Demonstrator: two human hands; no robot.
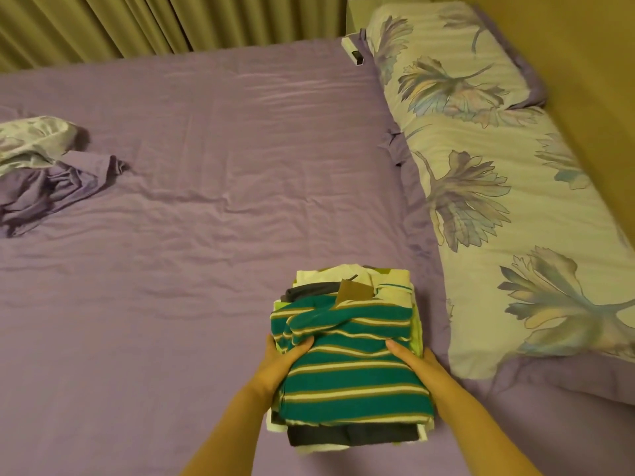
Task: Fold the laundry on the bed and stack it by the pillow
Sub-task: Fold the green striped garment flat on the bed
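Looking down at the bed now, and I've got both hands on the stack of folded clothes at the near edge, just beside the floral pillow. My left hand is clamped on the stack's left side, thumb curled over the top, and my right hand grips the right side the same way, thumb pressing down on the teal striped shirt that tops the pile. Under it I can make out dark grey, white and lime-green layers, edges roughly lined up, a brown tag poking out at the far end. Whether the stack rests on the sheet or hangs just off it, I can't tell.

So, progress: the folding looks nearly done and the pile sits where it belongs, alongside the pillow. Still out there at the far left edge is a crumpled heap of purple and floral fabric, unfolded. That may be bedding rather than laundry, hard to say. If it counts, that's what's left.
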